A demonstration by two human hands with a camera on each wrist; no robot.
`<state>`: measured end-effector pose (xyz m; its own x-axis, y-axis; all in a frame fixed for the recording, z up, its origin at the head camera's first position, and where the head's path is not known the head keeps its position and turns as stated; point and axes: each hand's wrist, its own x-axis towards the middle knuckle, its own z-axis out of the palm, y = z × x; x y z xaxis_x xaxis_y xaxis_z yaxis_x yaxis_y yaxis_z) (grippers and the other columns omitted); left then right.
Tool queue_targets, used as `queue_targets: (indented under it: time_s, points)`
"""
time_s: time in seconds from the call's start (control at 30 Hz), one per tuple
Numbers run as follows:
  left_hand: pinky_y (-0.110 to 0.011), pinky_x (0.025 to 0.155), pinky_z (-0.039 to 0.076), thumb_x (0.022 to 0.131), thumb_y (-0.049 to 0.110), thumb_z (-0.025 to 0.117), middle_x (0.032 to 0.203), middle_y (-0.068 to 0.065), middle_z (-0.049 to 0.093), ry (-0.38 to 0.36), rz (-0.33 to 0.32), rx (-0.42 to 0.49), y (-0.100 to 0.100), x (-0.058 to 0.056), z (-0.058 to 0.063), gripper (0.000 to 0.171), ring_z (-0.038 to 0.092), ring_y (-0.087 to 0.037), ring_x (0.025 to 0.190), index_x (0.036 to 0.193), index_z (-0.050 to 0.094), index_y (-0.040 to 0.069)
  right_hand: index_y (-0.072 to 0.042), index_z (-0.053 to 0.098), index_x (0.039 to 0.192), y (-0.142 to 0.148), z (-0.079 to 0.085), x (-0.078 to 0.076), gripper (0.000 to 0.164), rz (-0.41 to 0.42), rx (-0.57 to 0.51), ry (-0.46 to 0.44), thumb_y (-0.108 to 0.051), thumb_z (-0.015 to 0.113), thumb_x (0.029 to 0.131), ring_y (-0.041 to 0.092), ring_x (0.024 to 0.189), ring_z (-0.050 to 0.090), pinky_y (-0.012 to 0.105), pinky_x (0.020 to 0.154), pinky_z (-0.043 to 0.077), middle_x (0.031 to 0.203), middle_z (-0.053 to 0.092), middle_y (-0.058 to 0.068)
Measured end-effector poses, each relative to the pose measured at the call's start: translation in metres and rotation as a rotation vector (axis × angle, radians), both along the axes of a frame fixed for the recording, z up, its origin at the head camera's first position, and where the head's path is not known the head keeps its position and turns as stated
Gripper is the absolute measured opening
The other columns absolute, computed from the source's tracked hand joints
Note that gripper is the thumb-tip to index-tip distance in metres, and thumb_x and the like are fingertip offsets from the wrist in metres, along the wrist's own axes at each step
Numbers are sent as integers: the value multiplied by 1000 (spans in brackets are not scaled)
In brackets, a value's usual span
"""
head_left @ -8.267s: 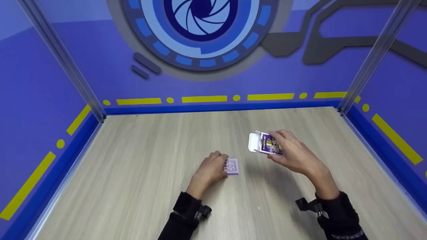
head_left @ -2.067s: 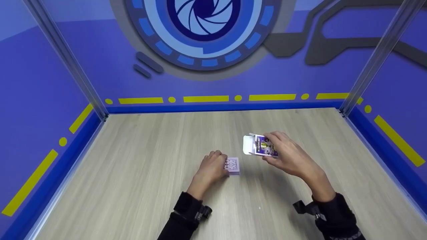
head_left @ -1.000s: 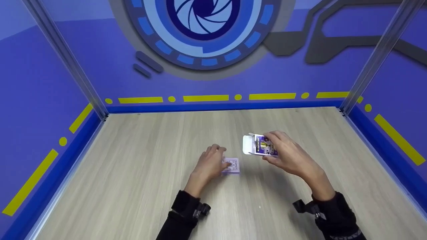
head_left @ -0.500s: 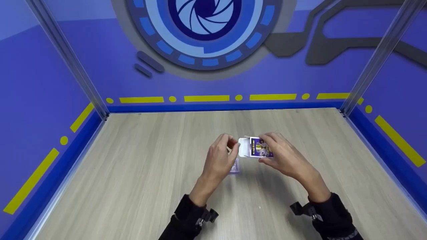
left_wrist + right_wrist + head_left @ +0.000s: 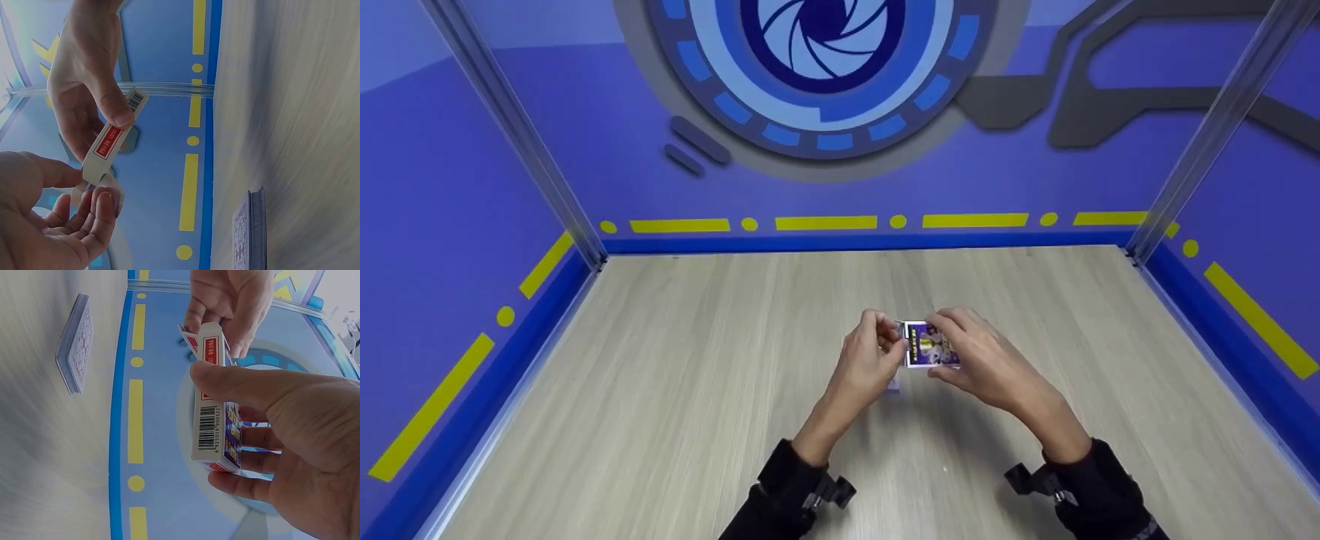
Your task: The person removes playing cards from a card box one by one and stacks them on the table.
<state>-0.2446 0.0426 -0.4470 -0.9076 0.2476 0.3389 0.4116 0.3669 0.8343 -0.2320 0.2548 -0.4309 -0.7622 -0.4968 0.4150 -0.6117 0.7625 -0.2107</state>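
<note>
A small purple and white playing card box [image 5: 924, 351] is held up over the table, its printed face upward. My right hand [image 5: 997, 367] grips it by the sides, thumb along the narrow barcode side [image 5: 207, 427]. At the box's open end, the bent thumb and fingers of my left hand [image 5: 861, 360] pinch the end flap [image 5: 115, 194]. Below them a squared deck of cards [image 5: 76, 349] lies on the table with a patterned back on top. In the head view the left hand covers most of that deck [image 5: 893, 386].
The light wood-grain table [image 5: 697, 375] is bounded by a blue printed back wall [image 5: 825, 195] and side walls with yellow dashes. Clear upright strips [image 5: 1200, 135] stand at the back corners. Black straps with small cameras [image 5: 836, 491] sit on both wrists.
My left hand has left the deck and risen right to the box's end flap. The flap, earlier sticking out to the left, is now bent at the fingers. The right hand brought the box slightly left and nearer.
</note>
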Motion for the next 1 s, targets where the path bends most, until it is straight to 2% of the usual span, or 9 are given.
queue_targets:
  time_s: [0.6, 0.73, 1.0]
  points:
    - [-23, 77, 52, 91, 3, 78, 97, -1, 62, -93, 27, 7, -3, -4, -2, 31, 59, -9, 86, 108, 53, 7, -1, 59, 135, -4, -2, 0, 73, 26, 27, 42, -20, 95, 74, 31, 115, 59, 48, 95, 52, 128, 60, 15]
    - [-23, 77, 51, 91, 3, 78, 96, 0, 61, -129, 41, 9, -2, -3, -3, 29, 58, -8, 86, 107, 54, 8, -2, 60, 134, -5, -3, 0, 72, 25, 34, 37, -20, 95, 74, 30, 114, 59, 48, 95, 52, 127, 60, 13]
    - [-27, 75, 52, 91, 1, 75, 96, -3, 61, -221, 13, 72, -5, -5, -1, 26, 59, -14, 86, 107, 54, 6, -1, 59, 134, -7, -5, -1, 71, 30, 46, 39, -19, 95, 75, 30, 114, 59, 47, 95, 51, 126, 60, 14]
